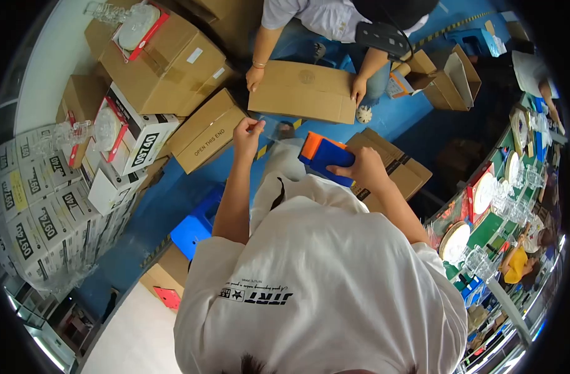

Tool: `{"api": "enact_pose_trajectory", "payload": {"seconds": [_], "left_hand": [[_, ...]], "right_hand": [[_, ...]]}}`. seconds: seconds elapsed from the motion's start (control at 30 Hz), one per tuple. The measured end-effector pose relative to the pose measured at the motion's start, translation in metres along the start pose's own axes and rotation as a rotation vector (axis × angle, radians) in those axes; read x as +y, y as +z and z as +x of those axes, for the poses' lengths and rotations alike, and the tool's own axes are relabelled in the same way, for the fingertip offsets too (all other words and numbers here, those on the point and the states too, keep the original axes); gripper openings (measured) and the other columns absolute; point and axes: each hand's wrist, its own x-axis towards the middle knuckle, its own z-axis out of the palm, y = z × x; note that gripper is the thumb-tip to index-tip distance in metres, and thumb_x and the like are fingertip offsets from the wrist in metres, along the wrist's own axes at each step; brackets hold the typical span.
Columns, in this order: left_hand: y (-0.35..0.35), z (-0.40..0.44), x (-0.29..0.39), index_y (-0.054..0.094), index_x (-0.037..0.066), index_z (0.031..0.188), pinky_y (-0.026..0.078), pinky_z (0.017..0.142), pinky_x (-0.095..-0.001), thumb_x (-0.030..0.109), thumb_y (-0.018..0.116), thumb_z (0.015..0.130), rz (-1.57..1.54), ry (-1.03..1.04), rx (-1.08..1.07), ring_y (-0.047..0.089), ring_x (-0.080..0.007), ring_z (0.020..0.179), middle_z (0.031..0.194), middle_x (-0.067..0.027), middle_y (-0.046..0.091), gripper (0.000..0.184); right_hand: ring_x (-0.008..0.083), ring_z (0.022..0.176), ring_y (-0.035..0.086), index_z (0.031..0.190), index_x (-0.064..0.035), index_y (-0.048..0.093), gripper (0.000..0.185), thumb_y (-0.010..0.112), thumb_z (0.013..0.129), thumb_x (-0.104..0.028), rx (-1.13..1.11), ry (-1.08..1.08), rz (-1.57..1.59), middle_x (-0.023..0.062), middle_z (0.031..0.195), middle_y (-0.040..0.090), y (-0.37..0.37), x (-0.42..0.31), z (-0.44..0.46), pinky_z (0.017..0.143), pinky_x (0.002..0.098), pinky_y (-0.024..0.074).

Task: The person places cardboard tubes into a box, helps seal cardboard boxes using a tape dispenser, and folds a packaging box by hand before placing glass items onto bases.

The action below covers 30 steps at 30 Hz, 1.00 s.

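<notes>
My right hand (365,167) grips a tape dispenser (328,161) with a blue body and an orange end, held above my lap. To its left, my left hand (249,132) is closed in a pinch. A strip of clear tape (277,132) appears to run from those fingers toward the dispenser; its edges are hard to make out. Just beyond both hands is a closed flat cardboard box (302,92), which a person opposite holds at its two ends. Beside my left hand stands a carton printed "OPEN THIS END" (205,138).
Stacked white boxes marked 09740 (42,206) fill the left side, with large cartons (163,68) behind. A blue stool (194,227) stands left of me. Another carton (397,165) lies near my right forearm. Glassware lines a green workbench (487,230) on the right.
</notes>
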Motion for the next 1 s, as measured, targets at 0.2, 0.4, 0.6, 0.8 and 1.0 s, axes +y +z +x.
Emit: {"api": "enact_pose_trajectory", "payload": {"seconds": [0.2, 0.4, 0.6, 0.8, 1.0], "left_hand": [[-0.024, 0.119, -0.082, 0.061, 0.001, 0.076, 0.043, 0.060, -0.0227, 0.017, 0.070, 0.081, -0.024, -0.129, 0.099, 0.055, -0.0085, 0.064, 0.069, -0.0031, 0.062, 0.019], [-0.024, 0.209, -0.188, 0.062, 0.003, 0.080, 0.045, 0.061, -0.0226, 0.018, 0.071, 0.080, -0.206, -0.353, 0.103, 0.057, -0.0095, 0.064, 0.070, -0.0023, 0.062, 0.017], [-0.031, 0.238, -0.266, 0.062, 0.004, 0.083, 0.046, 0.063, -0.0229, 0.019, 0.070, 0.082, -0.226, -0.463, 0.191, 0.058, -0.0098, 0.066, 0.073, -0.0022, 0.062, 0.017], [-0.027, 0.268, -0.279, 0.060, 0.004, 0.079, 0.044, 0.058, -0.0208, 0.019, 0.070, 0.082, -0.370, -0.499, 0.148, 0.055, -0.0080, 0.060, 0.068, -0.0008, 0.059, 0.018], [-0.019, 0.275, -0.301, 0.058, 0.007, 0.080, 0.046, 0.060, -0.0210, 0.019, 0.068, 0.084, -0.410, -0.538, 0.161, 0.053, -0.0080, 0.062, 0.069, 0.0001, 0.057, 0.017]], "right_hand": [[0.0300, 0.067, 0.065, 0.088, -0.0008, 0.068, 0.053, 0.074, 0.065, -0.047, -0.026, 0.076, -0.088, 0.0174, 0.072, 0.065, -0.006, 0.002, 0.076, 0.065, 0.0372, 0.0506], [0.0290, 0.068, 0.065, 0.089, -0.0022, 0.069, 0.047, 0.078, 0.064, -0.041, -0.140, 0.137, -0.116, 0.0175, 0.073, 0.066, -0.012, 0.002, 0.182, 0.065, 0.0361, 0.0508], [0.0286, 0.067, 0.065, 0.084, -0.0016, 0.067, 0.044, 0.078, 0.064, -0.039, -0.277, 0.191, -0.303, 0.0154, 0.071, 0.066, -0.005, 0.028, 0.243, 0.064, 0.0346, 0.0513], [0.0277, 0.067, 0.065, 0.082, -0.0028, 0.066, 0.046, 0.075, 0.065, -0.044, -0.324, 0.172, -0.337, 0.0137, 0.070, 0.066, 0.001, 0.056, 0.286, 0.063, 0.0362, 0.0514], [0.0278, 0.066, 0.065, 0.084, -0.0035, 0.065, 0.047, 0.075, 0.065, -0.045, -0.297, 0.116, -0.394, 0.0139, 0.070, 0.065, 0.004, 0.069, 0.319, 0.064, 0.0369, 0.0514]]}}
